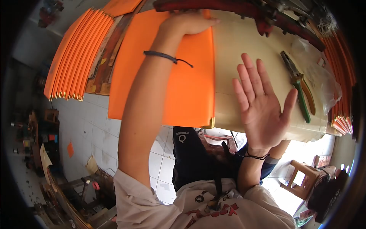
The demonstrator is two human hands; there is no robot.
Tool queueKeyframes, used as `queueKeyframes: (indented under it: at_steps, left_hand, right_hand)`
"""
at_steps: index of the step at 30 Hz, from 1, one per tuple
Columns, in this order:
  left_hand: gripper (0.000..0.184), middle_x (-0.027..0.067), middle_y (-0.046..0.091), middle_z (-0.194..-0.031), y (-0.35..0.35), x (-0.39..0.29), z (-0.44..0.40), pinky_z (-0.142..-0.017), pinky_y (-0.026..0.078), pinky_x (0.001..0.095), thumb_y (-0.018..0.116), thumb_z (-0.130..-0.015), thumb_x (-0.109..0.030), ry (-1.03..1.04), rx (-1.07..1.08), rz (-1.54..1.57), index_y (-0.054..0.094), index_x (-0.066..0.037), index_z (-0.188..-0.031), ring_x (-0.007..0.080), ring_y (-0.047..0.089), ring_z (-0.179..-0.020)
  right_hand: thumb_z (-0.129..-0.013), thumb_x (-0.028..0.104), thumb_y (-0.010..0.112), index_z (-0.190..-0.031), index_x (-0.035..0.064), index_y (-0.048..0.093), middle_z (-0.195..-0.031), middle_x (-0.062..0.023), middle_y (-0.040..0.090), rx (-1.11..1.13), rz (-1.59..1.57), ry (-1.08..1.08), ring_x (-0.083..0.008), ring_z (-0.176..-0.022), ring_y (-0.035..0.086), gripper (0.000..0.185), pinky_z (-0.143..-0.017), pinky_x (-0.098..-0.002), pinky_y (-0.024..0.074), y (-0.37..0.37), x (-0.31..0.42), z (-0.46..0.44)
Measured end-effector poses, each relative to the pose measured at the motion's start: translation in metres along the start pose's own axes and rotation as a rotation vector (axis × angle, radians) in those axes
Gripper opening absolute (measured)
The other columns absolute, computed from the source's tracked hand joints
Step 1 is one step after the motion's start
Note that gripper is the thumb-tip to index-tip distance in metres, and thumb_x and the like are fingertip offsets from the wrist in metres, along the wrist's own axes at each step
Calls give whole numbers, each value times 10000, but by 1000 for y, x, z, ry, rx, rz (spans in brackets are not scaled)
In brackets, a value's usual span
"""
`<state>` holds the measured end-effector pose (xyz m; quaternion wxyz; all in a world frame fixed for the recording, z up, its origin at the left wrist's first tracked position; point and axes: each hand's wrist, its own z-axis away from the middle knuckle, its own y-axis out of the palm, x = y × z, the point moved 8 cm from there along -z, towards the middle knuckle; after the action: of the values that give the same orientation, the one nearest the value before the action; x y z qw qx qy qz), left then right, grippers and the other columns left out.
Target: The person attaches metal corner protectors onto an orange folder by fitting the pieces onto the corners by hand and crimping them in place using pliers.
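Observation:
My left hand (187, 23) rests palm down on the far end of an orange folder (187, 87). Its thumb stretches out past the folder's right edge, while a dark red metal bar partly hides the other fingers. A small gold-coloured metal corner (212, 122) sits on the folder's near right corner. Palm up and fingers spread, my right hand (263, 108) is held over the tan-covered table (232, 49), with nothing in it. Just right of it lie pliers (299, 86) with green and yellow handles.
The red metal bar (236, 11) of a machine crosses the far side. Stacked orange folders (76, 53) stand at the left, and more orange folders (341, 68) at the right. A clear plastic bag (318, 72) lies beyond the pliers. A wooden stool (301, 179) is at the lower right.

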<state>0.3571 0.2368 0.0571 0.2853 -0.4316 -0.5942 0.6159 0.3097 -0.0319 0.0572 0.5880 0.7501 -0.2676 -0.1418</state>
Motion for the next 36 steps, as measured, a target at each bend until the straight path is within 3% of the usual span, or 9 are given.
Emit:
queueKeyframes:
  at_steps: [14,20,26,29,32,35,36]
  left_hand:
    - [914,167,121,-1628,0,-18,18,-1208,75,510,395,-920,-679,43,21,-138,158,-76,-1564,317,13,-1515]
    - [714,147,161,-1622,6,-61,35,-1202,93,554,283,-1006,-493,93,126,-180,219,-18,-1536,340,91,-1505]
    - [640,226,234,-1580,14,-97,38,-1183,158,579,234,-1022,-367,252,-75,-247,315,95,-1457,365,158,-1486]
    - [643,259,260,-1558,15,-98,39,-1178,172,582,245,-1019,-362,269,-106,-227,342,123,-1429,371,204,-1471]
    - [636,266,311,-1532,17,-97,39,-1169,188,588,248,-1018,-355,275,-137,-236,363,129,-1414,373,254,-1451]
    - [617,278,368,-1491,20,-97,38,-1150,220,602,259,-1012,-338,305,-197,-290,412,130,-1383,381,323,-1412]
    - [610,279,379,-1482,21,-97,37,-1142,229,609,265,-1009,-332,305,-203,-290,429,131,-1370,383,346,-1394]
  right_hand:
    - [-1014,580,306,-1531,-48,61,-1589,-303,-11,18,-61,52,-420,-1488,61,849,-1223,-495,99,0,-1,4]
    - [-1018,574,301,-1550,14,69,-1580,-326,-6,25,-1,28,-434,-1479,114,807,-1211,-512,136,-2,-4,5]
    - [-1023,555,310,-1564,72,62,-1575,-338,6,90,188,-1,-423,-1468,189,766,-1189,-535,196,-4,-7,6]
    - [-1015,587,285,-1564,88,66,-1563,-351,78,95,254,-25,-414,-1439,274,773,-1167,-514,259,-6,-10,7]
    - [-996,561,401,-1535,12,170,-1447,-325,363,101,492,32,-331,-1280,466,804,-1060,-444,374,-13,-10,11]
    - [-969,495,518,-1483,-64,273,-983,-192,680,65,793,176,-182,-853,616,798,-789,-295,451,-13,-19,26]
    - [-971,467,533,-1482,-68,275,-902,-164,691,60,852,269,-165,-785,620,783,-738,-272,448,-5,-27,31]
